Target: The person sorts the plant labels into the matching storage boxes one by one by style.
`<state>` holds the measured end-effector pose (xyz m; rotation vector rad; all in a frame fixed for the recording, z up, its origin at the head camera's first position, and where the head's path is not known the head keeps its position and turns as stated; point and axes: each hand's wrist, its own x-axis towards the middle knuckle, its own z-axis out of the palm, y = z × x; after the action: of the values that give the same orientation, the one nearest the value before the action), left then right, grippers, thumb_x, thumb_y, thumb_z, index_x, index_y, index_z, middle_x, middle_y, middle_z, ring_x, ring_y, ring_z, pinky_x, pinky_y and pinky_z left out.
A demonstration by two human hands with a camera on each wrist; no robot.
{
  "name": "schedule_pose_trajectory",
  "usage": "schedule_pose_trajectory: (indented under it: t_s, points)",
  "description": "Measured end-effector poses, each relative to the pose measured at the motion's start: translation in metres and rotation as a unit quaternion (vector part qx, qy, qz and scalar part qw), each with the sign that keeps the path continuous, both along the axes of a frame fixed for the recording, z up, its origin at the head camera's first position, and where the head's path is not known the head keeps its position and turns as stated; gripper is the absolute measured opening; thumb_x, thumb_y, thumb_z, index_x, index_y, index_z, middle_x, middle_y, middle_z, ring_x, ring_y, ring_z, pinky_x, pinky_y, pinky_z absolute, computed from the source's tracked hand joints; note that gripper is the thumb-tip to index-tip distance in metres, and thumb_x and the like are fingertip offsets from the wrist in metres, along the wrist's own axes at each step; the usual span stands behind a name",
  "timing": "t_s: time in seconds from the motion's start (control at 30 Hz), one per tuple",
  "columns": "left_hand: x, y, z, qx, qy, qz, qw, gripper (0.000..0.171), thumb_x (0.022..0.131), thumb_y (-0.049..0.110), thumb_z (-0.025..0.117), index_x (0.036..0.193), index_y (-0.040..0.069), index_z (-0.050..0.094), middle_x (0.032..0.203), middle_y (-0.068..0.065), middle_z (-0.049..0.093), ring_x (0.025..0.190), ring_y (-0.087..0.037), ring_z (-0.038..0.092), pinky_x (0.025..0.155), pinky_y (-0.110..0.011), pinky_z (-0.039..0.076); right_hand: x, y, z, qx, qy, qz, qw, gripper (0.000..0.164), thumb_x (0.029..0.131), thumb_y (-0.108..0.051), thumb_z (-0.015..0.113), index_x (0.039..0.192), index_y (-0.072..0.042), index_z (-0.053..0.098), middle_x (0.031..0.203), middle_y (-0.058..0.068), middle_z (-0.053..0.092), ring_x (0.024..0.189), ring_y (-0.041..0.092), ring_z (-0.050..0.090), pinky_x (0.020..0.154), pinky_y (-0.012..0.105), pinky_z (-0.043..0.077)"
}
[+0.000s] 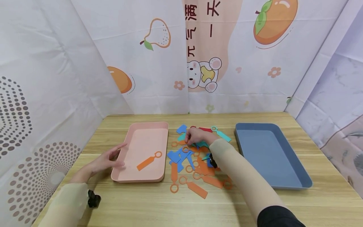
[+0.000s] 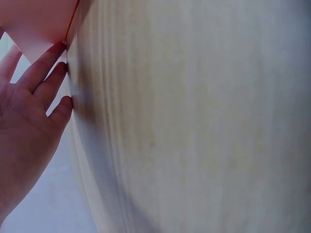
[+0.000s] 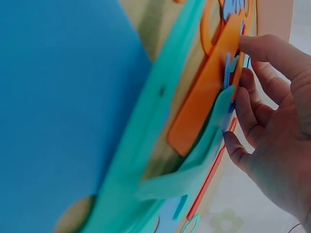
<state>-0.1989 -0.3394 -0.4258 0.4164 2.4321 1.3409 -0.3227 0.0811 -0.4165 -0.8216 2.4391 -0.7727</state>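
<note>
In the head view my left hand point(image 1: 106, 159) rests at the left side of the pink tray point(image 1: 146, 126), thumb over its rim. The left wrist view shows that hand's fingers point(image 2: 46, 73) extended and spread. One flat orange tag with a ring end point(image 1: 146, 163) lies inside this tray. My right hand point(image 1: 197, 135) reaches into a loose pile of flat tags. Its thumb and fingertips touch the pile beside an orange tag point(image 3: 206, 92) and teal tags point(image 3: 209, 141); whether they pinch one is hidden. Blue pieces point(image 1: 181, 155) lie just below that hand.
A blue-grey tray point(image 1: 266, 151) stands on the right of the wooden table point(image 1: 136, 201). A red tag point(image 1: 205, 129) and a teal tag point(image 1: 223, 135) lie at the pile's far side. More orange tags point(image 1: 197, 189) lie toward me. A printed curtain point(image 1: 158, 78) hangs behind.
</note>
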Motion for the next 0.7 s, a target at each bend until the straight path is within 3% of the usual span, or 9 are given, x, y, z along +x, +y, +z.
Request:
schedule_pose_trajectory:
  t_s: [0.47,0.7]
  points:
    - [0.0001,-0.0007,-0.0011,0.001,-0.004,0.002,1.0,0.086,0.088,0.015,0.073,0.155,0.01,0.021,0.156,-0.026,0.017,0.141,-0.045,0.015,0.108,-0.062,0.012,0.0036,-0.0003,0.001,-0.022,-0.021,-0.007,1.0,0.021,0.085,0.004,0.07,0.102,-0.002,0.06,0.088,0.004,0.054,0.08,0.018,0.047,0.069,0.025,0.043]
    - [0.0002,-0.0005,-0.0003,-0.002,0.0,0.0,1.0,0.085,0.088,0.015,0.073,0.156,0.01,0.021,0.156,-0.026,0.017,0.142,-0.044,0.014,0.108,-0.062,0.012,0.0025,0.0022,0.0014,-0.02,0.01,0.003,1.0,0.017,0.084,0.0,0.072,0.099,-0.003,0.066,0.086,0.003,0.058,0.077,0.017,0.049,0.068,0.025,0.044]
